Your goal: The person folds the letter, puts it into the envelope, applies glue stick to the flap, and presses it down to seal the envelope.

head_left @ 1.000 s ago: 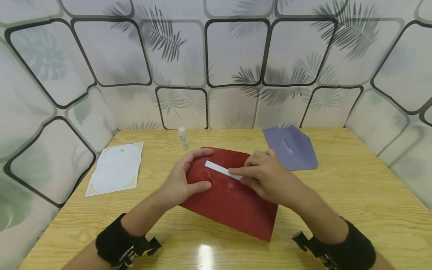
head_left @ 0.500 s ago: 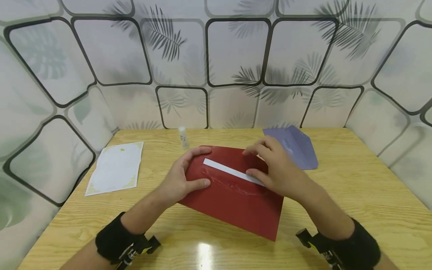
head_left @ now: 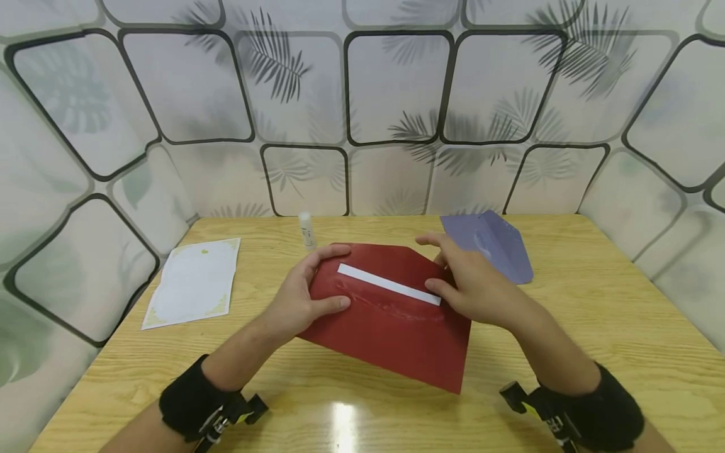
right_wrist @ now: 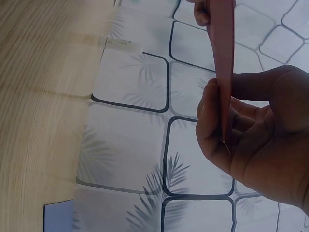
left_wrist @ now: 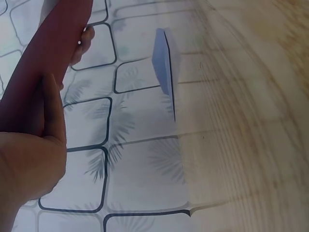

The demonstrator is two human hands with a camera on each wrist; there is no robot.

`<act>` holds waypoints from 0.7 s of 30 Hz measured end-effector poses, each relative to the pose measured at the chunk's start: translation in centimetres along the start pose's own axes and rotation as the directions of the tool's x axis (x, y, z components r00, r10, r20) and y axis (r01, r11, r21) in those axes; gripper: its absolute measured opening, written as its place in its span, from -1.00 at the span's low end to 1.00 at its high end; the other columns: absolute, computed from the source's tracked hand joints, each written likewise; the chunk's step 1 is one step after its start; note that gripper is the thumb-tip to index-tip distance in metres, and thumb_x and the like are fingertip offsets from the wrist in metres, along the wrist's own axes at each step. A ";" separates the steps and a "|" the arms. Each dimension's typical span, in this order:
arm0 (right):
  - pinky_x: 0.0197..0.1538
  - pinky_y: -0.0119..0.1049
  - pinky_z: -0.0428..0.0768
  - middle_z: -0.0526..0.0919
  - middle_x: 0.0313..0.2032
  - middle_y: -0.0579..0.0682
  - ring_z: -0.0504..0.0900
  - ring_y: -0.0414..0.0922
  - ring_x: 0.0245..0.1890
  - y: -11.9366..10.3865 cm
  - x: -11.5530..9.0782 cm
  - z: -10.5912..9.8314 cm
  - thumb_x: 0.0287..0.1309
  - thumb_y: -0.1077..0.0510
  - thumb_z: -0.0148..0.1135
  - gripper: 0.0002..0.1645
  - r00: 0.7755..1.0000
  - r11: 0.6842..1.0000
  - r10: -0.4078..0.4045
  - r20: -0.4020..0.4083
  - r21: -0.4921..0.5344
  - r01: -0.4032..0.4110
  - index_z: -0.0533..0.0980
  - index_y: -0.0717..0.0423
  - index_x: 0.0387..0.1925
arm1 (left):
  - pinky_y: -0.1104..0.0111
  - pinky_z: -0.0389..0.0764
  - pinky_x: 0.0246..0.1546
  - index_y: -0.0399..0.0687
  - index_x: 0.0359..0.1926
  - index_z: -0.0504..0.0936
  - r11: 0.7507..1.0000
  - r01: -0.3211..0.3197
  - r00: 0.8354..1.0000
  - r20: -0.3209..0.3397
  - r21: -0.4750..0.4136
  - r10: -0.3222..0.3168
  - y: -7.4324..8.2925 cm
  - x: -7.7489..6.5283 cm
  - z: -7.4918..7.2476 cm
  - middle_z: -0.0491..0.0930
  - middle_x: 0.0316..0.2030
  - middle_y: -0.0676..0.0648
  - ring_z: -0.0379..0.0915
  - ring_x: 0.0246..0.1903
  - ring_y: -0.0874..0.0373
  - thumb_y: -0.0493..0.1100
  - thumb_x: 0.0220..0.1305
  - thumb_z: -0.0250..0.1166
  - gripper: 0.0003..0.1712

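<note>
A red envelope [head_left: 391,343] is held up over the table, tilted, with a white strip [head_left: 385,283] across its flap and a wrinkled, glossy band below the strip. My left hand [head_left: 300,299] grips its left edge, thumb in front and fingers behind. At the right edge my right hand [head_left: 476,283] pinches the envelope, its thumb at the strip's right end. In the right wrist view the red envelope [right_wrist: 223,58] appears edge-on between the thumb and curled fingers. The left wrist view shows the envelope [left_wrist: 53,43] with the left thumb along it.
A purple envelope [head_left: 498,251] with its flap raised lies at the back right of the wooden table [head_left: 595,327]. A white sheet with gold corners [head_left: 195,283] lies at the left. A small white-capped tube [head_left: 307,230] stands near the back. Patterned fabric [head_left: 396,94] surrounds the table.
My right hand has moved from pressing on the strip to the envelope's right edge, uncovering the strip's right end. The left hand keeps its grip, and the envelope has shifted slightly.
</note>
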State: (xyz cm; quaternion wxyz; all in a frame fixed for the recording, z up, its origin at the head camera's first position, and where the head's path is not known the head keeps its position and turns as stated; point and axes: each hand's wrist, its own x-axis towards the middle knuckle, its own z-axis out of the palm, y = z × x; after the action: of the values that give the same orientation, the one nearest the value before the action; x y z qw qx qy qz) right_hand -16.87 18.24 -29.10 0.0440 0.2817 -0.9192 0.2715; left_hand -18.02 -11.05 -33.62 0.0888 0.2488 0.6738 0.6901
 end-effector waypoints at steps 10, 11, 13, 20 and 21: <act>-0.28 -0.26 0.52 0.58 -0.40 -0.12 0.52 -0.25 -0.43 0.5 0.2 0.4 0.20 0.32 0.33 -0.38 1.000 0.999 -0.006 0.020 -0.045 0.007 0.36 0.10 0.26 | 0.15 0.72 -0.25 -0.11 0.39 0.13 0.990 0.113 0.993 0.027 0.078 -0.116 -0.6 0.2 0.0 0.25 0.29 -0.26 0.59 -0.10 0.00 -0.51 0.18 0.31 -0.17; -0.26 -0.25 0.53 0.59 -0.39 -0.11 0.52 -0.24 -0.42 0.5 0.2 0.4 0.20 0.32 0.33 -0.41 1.000 0.999 -0.008 0.019 -0.053 0.009 0.38 0.11 0.24 | 0.13 0.73 -0.26 -0.09 0.39 0.12 0.990 0.124 0.992 0.031 0.074 -0.126 -0.6 0.2 0.0 0.24 0.29 -0.26 0.60 -0.11 -0.01 -0.52 0.19 0.30 -0.17; -0.23 -0.21 0.55 0.61 -0.36 -0.07 0.55 -0.20 -0.39 0.7 0.2 0.5 0.21 0.30 0.33 -0.47 1.000 0.998 -0.011 0.020 -0.068 0.013 0.42 0.13 0.20 | 0.08 0.73 -0.27 -0.06 0.38 0.10 0.986 0.151 0.988 0.032 0.068 -0.153 -0.6 0.2 -0.1 0.23 0.30 -0.27 0.64 -0.14 -0.02 -0.51 0.21 0.28 -0.18; -0.14 -0.10 0.60 0.70 -0.20 0.07 0.65 -0.08 -0.24 1.5 0.2 0.8 0.23 0.30 0.32 -0.58 0.999 0.997 -0.008 0.049 -0.075 0.012 0.48 0.20 0.11 | 0.08 0.74 -0.27 -0.04 0.38 0.05 0.960 0.265 0.964 0.008 0.086 -0.267 -0.6 0.4 -0.4 0.29 0.18 -0.33 0.67 -0.25 -0.02 -0.48 0.29 0.23 -0.22; -0.15 -0.11 0.59 0.70 -0.21 0.05 0.64 -0.09 -0.25 1.6 0.2 0.9 0.23 0.30 0.31 -0.59 0.998 0.997 -0.007 0.059 -0.075 0.011 0.48 0.20 0.10 | 0.09 0.73 -0.27 -0.05 0.39 0.05 0.955 0.278 0.960 0.004 0.100 -0.280 -0.7 0.4 -0.5 0.31 0.16 -0.33 0.67 -0.25 -0.02 -0.48 0.29 0.23 -0.22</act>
State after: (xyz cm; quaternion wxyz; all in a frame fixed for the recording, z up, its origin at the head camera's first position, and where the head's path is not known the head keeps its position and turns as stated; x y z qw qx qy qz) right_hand -17.87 18.78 -30.55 0.0290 0.2917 -0.9285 0.2280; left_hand -18.78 -11.24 -34.21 0.1789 0.1615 0.7344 0.6345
